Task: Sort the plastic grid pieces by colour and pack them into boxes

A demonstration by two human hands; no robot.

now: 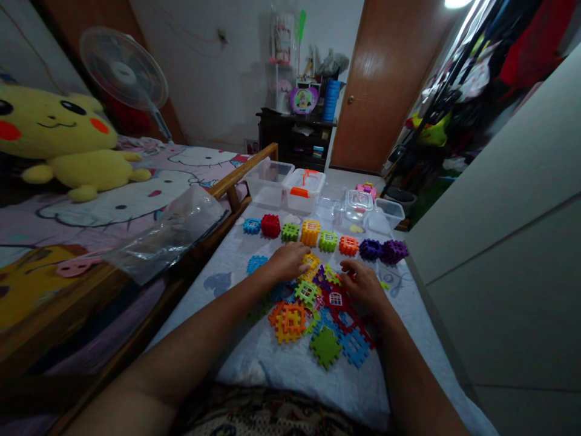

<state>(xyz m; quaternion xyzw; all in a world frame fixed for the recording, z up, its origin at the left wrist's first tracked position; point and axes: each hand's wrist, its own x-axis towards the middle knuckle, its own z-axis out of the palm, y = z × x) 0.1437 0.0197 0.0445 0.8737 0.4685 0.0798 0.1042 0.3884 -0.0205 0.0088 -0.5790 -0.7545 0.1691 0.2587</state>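
Note:
My left hand [290,260] reaches in from the left, its fingertips closed on the edge of a yellow interlocking block [311,266]. My right hand [362,283] hovers at the right of the loose pile, fingers curved and apart, nothing visible between them. Close to it lie a small lime piece [333,275], a purple piece [321,278] and red window pieces [336,299]. Nearer to me are a green square panel [325,347], a blue lattice panel [356,347] and stacked orange and yellow pieces [288,321]. My forearms hide parts of the pile.
Behind the pile runs a row of colour-sorted blocks, from blue [252,226] to purple [394,252]. Clear plastic boxes [269,184] stand at the table's far end, one with an orange-latched lid [305,181]. A wooden bed rail [245,171] borders the left, a white cabinet [508,242] the right.

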